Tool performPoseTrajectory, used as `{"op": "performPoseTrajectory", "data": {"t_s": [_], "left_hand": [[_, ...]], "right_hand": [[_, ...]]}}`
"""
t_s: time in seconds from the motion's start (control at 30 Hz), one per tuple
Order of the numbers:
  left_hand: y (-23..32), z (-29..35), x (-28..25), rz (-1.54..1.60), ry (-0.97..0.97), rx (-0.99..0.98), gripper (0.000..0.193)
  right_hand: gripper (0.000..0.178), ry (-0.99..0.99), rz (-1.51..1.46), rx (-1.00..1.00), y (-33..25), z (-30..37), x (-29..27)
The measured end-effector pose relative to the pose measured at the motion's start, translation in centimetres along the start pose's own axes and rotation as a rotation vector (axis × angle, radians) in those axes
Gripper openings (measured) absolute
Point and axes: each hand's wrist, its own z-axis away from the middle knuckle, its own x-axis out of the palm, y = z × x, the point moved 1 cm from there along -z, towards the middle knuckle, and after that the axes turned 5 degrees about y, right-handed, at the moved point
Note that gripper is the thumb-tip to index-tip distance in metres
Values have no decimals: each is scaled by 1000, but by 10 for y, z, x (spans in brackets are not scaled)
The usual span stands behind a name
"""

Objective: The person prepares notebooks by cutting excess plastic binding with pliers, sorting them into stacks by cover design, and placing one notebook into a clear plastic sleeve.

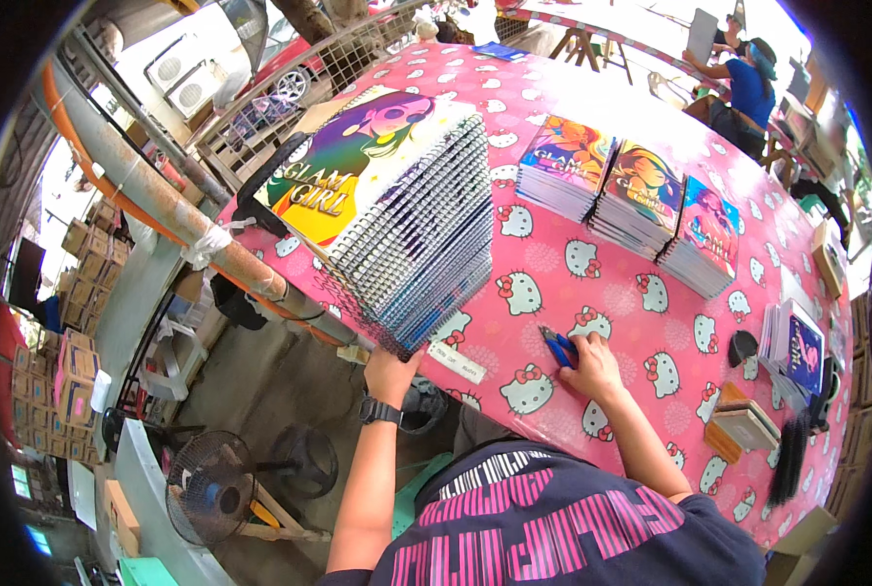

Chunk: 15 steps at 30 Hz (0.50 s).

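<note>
A tall stack of spiral-bound notebooks (412, 230) stands at the table's left side, its wire coils facing me. The top cover is yellow with a colourful figure in sunglasses. My left hand (393, 377), with a dark watch on the wrist, is at the stack's near lower corner by the table edge; its fingers are hidden there, so I cannot see what they grip. On the tabletop, my right hand (593, 367) is closed round small blue-handled pliers (560, 351), their dark jaws pointing up and left. A white paper strip (456, 362) lies between the hands.
Three piles of smaller notebooks (634, 188) stand right of the tall stack on the pink patterned table (529, 337). Farther right are more booklets (792, 350) and a black brush-like bundle (790, 459). A rusty pole (177, 220) and a fan (211, 486) are at left. Another person (748, 93) sits far right.
</note>
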Motion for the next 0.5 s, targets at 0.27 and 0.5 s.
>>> {"op": "performPoseTrajectory", "data": {"t_s": [0.27, 0.5], "left_hand": [[0, 3, 2, -21, -31, -58, 47], [-3, -11, -8, 194, -118, 89, 43]], "right_hand": [[45, -322, -1202, 231, 9, -12, 31], [44, -479, -1917, 249, 31, -13, 52]]}}
